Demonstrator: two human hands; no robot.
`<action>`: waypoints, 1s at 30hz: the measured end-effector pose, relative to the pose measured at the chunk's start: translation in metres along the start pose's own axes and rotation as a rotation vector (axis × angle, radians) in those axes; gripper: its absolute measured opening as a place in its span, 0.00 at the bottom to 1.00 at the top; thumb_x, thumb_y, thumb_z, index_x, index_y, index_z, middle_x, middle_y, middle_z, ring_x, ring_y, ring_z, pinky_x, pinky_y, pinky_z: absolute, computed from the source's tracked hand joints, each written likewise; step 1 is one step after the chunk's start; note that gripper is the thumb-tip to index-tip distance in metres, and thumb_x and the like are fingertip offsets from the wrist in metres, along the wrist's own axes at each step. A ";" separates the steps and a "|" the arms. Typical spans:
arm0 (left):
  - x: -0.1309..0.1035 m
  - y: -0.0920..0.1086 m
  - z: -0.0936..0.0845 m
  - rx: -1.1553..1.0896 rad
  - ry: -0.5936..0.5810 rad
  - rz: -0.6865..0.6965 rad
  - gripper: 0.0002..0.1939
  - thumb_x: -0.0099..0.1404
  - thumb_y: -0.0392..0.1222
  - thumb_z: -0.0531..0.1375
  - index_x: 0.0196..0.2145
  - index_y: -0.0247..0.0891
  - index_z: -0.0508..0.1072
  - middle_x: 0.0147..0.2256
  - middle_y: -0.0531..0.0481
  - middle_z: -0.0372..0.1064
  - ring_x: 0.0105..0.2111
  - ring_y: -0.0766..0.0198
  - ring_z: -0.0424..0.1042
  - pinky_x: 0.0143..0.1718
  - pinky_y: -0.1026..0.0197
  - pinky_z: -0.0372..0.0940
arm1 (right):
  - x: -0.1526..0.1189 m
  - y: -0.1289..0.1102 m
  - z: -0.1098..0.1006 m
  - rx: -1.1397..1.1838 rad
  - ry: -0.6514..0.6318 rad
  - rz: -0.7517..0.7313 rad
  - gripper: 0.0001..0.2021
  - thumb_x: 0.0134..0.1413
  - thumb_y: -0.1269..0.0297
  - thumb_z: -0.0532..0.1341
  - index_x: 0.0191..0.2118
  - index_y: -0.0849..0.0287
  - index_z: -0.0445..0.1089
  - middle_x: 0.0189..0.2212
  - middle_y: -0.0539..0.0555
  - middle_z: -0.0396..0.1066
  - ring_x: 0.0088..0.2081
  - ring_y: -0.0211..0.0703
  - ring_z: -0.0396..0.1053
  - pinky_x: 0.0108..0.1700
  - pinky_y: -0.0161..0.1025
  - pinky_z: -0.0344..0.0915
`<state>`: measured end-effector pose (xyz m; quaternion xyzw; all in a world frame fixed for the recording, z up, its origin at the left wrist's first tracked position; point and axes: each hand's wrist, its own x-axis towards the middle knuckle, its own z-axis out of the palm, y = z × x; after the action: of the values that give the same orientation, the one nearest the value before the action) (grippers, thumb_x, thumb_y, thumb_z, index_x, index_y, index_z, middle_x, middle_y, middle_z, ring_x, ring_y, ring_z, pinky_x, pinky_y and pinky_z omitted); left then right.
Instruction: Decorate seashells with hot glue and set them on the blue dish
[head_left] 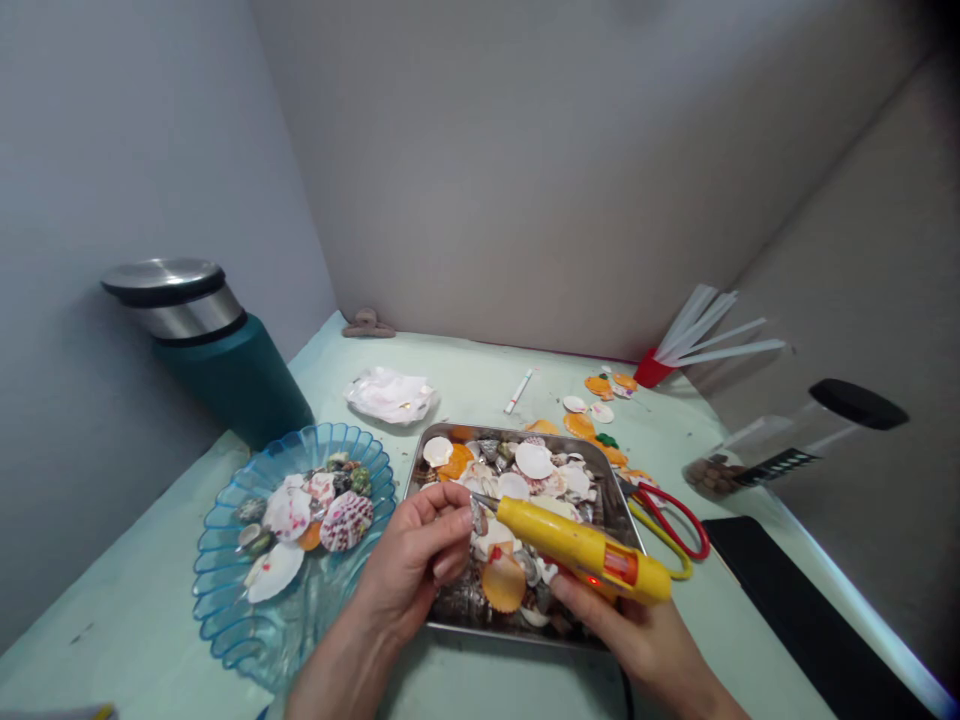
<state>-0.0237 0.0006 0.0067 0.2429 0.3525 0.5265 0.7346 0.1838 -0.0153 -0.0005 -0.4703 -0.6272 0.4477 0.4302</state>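
My right hand [619, 620] grips a yellow hot glue gun [574, 540], its small red light lit and its nozzle pointing left. Between the thumb and fingers of my left hand [420, 545] is a small greyish shell [478, 517], right at the nozzle tip. Both hands are over a metal tray [442, 633] full of scallop shells and small spiral shells. An orange scallop shell [503, 584] lies in its front part, below the glue gun. To the left, a blue scalloped glass plate [225, 590] bears white, striped and dark shells.
A teal bottle [232, 375] stands behind the plate. Crumpled white wrapping [391, 396] and a thin marker [518, 391] lie behind the tray. Right of it are scissors [679, 515], a black phone-like slab [795, 610], a clear jar [780, 450] and a red cup [651, 370] of glue sticks.
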 end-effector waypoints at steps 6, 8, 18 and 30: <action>0.000 -0.001 0.000 0.001 0.000 0.001 0.13 0.50 0.40 0.69 0.28 0.34 0.70 0.13 0.62 0.53 0.12 0.80 0.45 0.15 0.70 0.39 | -0.004 0.003 0.001 0.038 0.043 0.096 0.18 0.47 0.53 0.69 0.42 0.57 0.78 0.40 0.58 0.79 0.42 0.57 0.76 0.44 0.48 0.75; 0.000 -0.001 0.000 0.007 -0.002 0.000 0.13 0.50 0.40 0.69 0.28 0.34 0.70 0.13 0.62 0.53 0.12 0.80 0.45 0.15 0.70 0.39 | -0.005 0.005 0.001 0.034 0.043 0.100 0.17 0.47 0.53 0.69 0.42 0.57 0.78 0.41 0.58 0.79 0.42 0.57 0.76 0.44 0.48 0.75; 0.001 0.000 0.000 0.011 0.001 -0.001 0.13 0.50 0.40 0.69 0.28 0.34 0.69 0.13 0.63 0.53 0.12 0.80 0.44 0.15 0.71 0.39 | -0.002 0.004 -0.002 0.019 0.001 0.054 0.15 0.48 0.56 0.68 0.43 0.55 0.78 0.40 0.57 0.80 0.42 0.54 0.77 0.43 0.46 0.76; -0.001 0.002 0.002 0.024 0.032 0.003 0.15 0.48 0.42 0.70 0.28 0.34 0.69 0.14 0.63 0.53 0.12 0.80 0.44 0.15 0.70 0.39 | -0.001 -0.002 0.000 0.051 -0.007 0.040 0.12 0.49 0.58 0.67 0.40 0.56 0.77 0.34 0.55 0.80 0.39 0.55 0.77 0.42 0.46 0.76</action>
<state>-0.0236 0.0003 0.0098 0.2437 0.3701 0.5270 0.7252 0.1832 -0.0163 0.0015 -0.4702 -0.6076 0.4738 0.4305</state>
